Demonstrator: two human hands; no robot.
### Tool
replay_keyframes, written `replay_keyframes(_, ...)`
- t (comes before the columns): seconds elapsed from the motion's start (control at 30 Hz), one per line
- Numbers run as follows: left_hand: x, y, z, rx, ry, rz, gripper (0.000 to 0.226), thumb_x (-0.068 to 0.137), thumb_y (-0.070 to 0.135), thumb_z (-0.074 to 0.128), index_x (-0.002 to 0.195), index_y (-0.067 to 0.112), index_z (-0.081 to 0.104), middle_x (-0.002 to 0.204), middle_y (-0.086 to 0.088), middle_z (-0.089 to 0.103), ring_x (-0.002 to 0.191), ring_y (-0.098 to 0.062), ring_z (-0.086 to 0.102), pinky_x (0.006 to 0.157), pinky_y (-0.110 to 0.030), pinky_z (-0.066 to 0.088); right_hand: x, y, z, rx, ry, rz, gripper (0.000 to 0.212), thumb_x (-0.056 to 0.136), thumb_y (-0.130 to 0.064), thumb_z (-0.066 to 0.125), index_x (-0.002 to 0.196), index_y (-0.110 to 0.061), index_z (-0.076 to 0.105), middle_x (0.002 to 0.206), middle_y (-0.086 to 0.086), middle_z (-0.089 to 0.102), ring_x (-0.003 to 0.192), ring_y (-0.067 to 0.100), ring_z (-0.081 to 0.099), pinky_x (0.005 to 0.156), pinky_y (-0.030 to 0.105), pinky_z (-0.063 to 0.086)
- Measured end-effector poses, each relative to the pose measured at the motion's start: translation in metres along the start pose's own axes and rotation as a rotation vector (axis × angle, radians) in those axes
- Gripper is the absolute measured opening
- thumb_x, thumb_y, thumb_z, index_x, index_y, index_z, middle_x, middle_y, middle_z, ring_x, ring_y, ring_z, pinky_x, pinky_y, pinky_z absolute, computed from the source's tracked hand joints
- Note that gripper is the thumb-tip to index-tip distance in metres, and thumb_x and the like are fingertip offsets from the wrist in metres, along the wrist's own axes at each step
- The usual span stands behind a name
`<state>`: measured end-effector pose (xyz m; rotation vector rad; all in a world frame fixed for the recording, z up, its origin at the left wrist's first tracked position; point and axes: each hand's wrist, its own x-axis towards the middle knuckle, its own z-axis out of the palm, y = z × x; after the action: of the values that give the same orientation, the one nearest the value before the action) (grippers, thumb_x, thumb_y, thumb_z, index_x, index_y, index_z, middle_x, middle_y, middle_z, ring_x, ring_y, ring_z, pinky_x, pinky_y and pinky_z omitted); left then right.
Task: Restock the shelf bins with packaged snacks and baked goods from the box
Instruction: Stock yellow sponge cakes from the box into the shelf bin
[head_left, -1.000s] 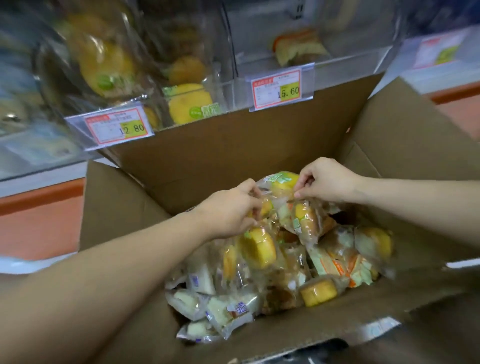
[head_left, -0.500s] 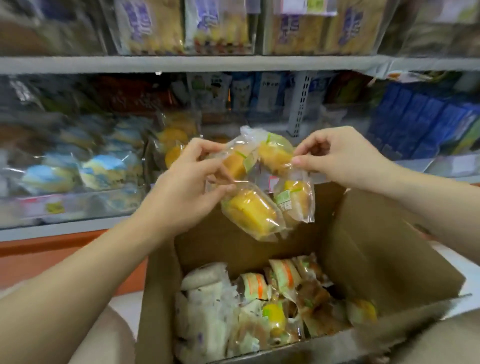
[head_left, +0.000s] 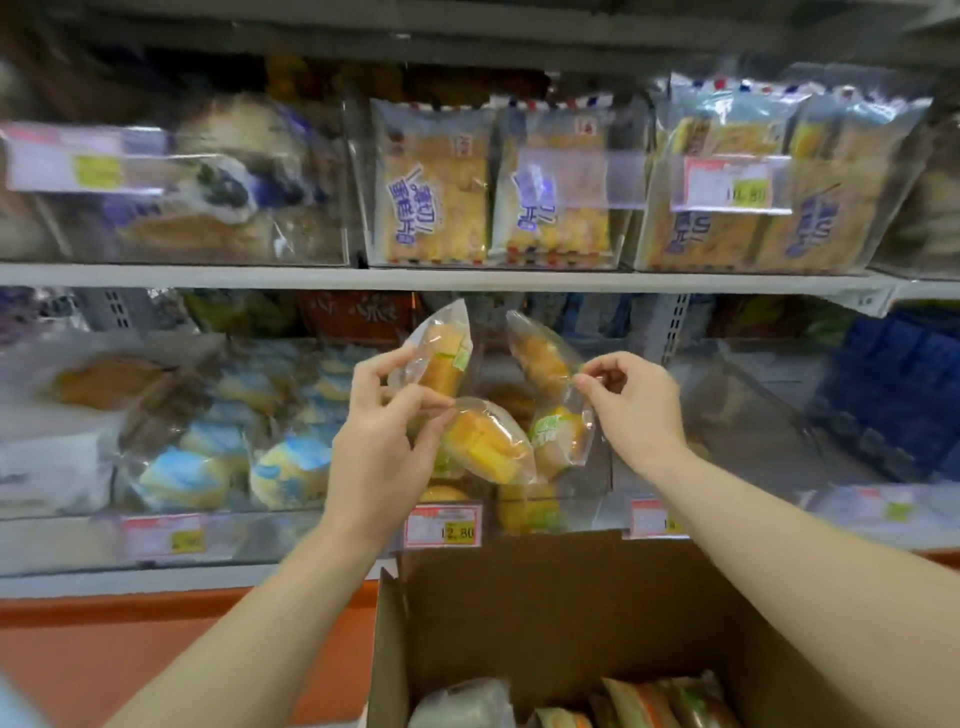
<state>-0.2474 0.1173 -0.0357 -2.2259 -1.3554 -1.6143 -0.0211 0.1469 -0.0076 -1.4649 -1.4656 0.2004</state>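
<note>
My left hand (head_left: 382, 436) pinches the wrappers of two clear-packed yellow cakes, one upright (head_left: 443, 353) and one hanging lower (head_left: 485, 441). Held up beside it, my right hand (head_left: 631, 405) pinches two more wrapped cakes, an upper one (head_left: 540, 353) and a lower one with a green label (head_left: 558, 436). Both hands are in front of a clear shelf bin (head_left: 524, 506) holding the same yellow cakes, above a 12.80 price tag (head_left: 443, 527). The open cardboard box (head_left: 545, 613) sits below, with several wrapped snacks (head_left: 649, 701) in it.
To the left, a clear bin (head_left: 234, 457) holds blue-and-yellow wrapped cakes. The bin to the right (head_left: 737, 431) looks nearly bare. Above, another shelf (head_left: 467, 278) carries bins of flat sliced-cake packs (head_left: 436, 182). An orange base (head_left: 130, 649) runs under the shelf.
Both hands lifted the four wrapped cakes out of the box and raised them to the middle shelf bin. My view tilted up from the box to the shelves.
</note>
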Motion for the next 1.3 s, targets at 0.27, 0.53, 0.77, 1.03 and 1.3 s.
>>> replay_keyframes(0.27,0.025,-0.028,0.032,-0.019,-0.008,-0.037,0.009,0.084,0.020,0.069,0.091,0.015,0.068,0.136,-0.004,0.043,0.096,-0.008,0.054,0.073,-0.024,0.051,0.035,0.035,0.014,-0.113,-0.155,0.156,0.013,0.088,-0.010,0.061,0.099,-0.012,0.069,0.088,0.001,0.062,0.088,0.020,0.060,0.074,0.023,0.040)
replay_keyframes(0.53,0.039,-0.044,0.049,0.006,-0.046,-0.183,0.010,0.089,0.023,0.065,0.098,0.017,0.065,0.145,-0.002,0.038,0.103,-0.008,0.050,0.083,-0.023,0.046,0.058,0.044,0.013,0.081,-0.184,0.316,0.013,0.097,-0.016,0.048,0.095,-0.017,0.061,0.096,0.005,0.065,0.080,0.019,0.060,0.062,0.028,0.041)
replay_keyframes(0.77,0.030,-0.053,0.033,0.243,-0.140,-0.167,0.017,0.091,0.029,0.060,0.106,0.020,0.062,0.139,-0.004,0.049,0.106,-0.028,0.061,0.098,-0.050,0.044,0.068,0.039,0.032,0.118,-0.161,0.283,0.014,0.099,-0.027,0.047,0.087,-0.029,0.053,0.105,0.007,0.064,0.090,0.031,0.065,0.080,0.045,0.055)
replay_keyframes(1.03,0.022,-0.073,0.012,0.326,0.016,-0.041,0.008,0.079,0.010,0.071,0.087,0.012,0.070,0.110,-0.008,0.062,0.096,-0.028,0.063,0.096,-0.051,0.043,0.069,0.022,0.040,-0.196,-0.279,-0.173,0.005,0.098,-0.016,0.047,0.095,-0.019,0.048,0.080,-0.008,0.053,0.073,0.014,0.049,0.058,0.027,0.029)
replay_keyframes(1.3,0.035,-0.082,0.010,0.204,0.170,-0.118,0.006,0.082,0.010,0.069,0.088,0.010,0.069,0.103,-0.008,0.057,0.087,-0.025,0.059,0.080,-0.047,0.051,0.063,0.045,0.032,-0.407,-0.385,-0.282,0.005,0.093,-0.013,0.055,0.097,-0.012,0.059,0.094,0.006,0.062,0.081,0.021,0.057,0.068,0.027,0.039)
